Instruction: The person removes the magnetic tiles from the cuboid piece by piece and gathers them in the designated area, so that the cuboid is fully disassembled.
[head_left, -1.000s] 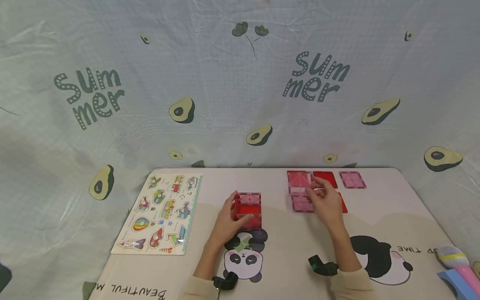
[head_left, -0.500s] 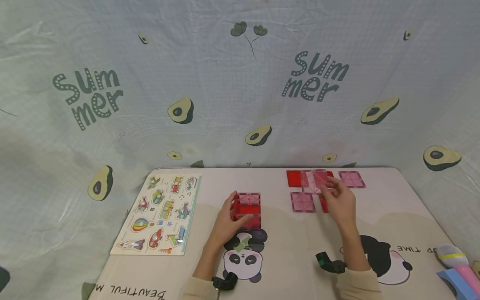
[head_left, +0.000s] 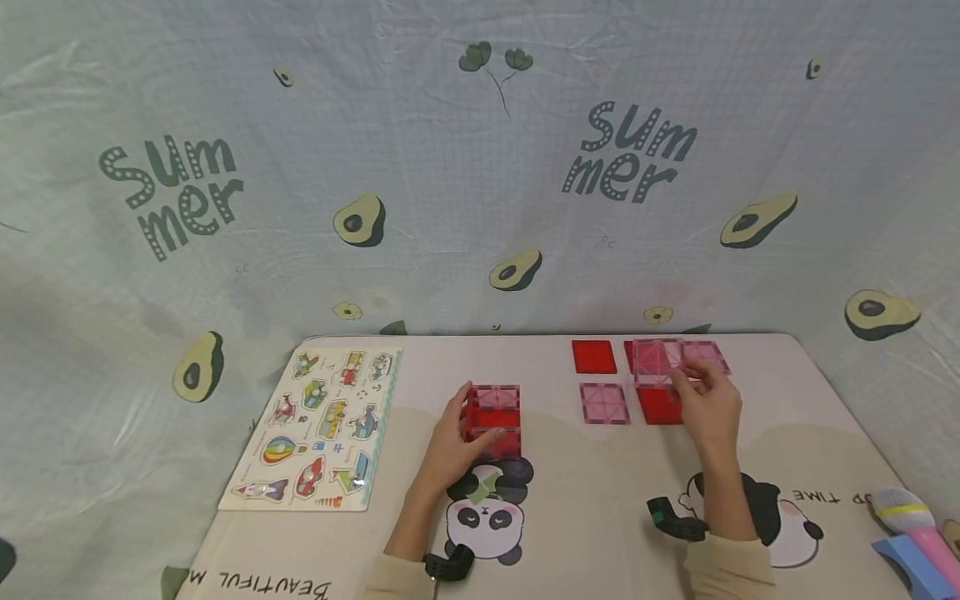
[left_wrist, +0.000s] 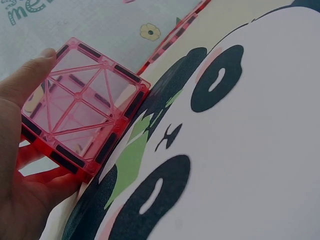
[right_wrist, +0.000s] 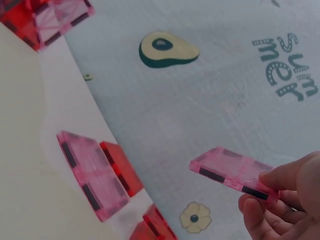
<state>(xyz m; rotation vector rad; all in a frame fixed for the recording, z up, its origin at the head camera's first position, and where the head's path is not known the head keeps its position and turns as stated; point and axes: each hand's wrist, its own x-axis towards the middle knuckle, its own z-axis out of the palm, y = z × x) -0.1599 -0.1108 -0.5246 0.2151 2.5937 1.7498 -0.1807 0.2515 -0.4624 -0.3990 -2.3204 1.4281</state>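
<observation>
My left hand (head_left: 452, 450) grips a small box of pink and red magnetic tiles (head_left: 497, 419), thumb over its near wall and fingers along its left side. In the left wrist view a clear pink wall with crossing ribs and black edge magnets faces the camera. Farther right, my right hand (head_left: 708, 410) pinches one square pink magnetic tile (right_wrist: 232, 170) by its edge, thumb on one face. Seen from the head, that tile overlaps a red tile and a flat pink tile (head_left: 717, 353). Nearer lies another red tile (head_left: 660, 408).
A red tile (head_left: 594, 357) and a pink tile (head_left: 604, 404) lie left of the right hand. A picture puzzle board (head_left: 318, 425) lies at the left, a toy microphone (head_left: 918, 533) at the right edge. A printed curtain (head_left: 450, 167) hangs behind the table.
My right hand has carried the pink magnetic tile to the right, from over the left tiles to over the right ones. The left hand and the tile box stay in place.
</observation>
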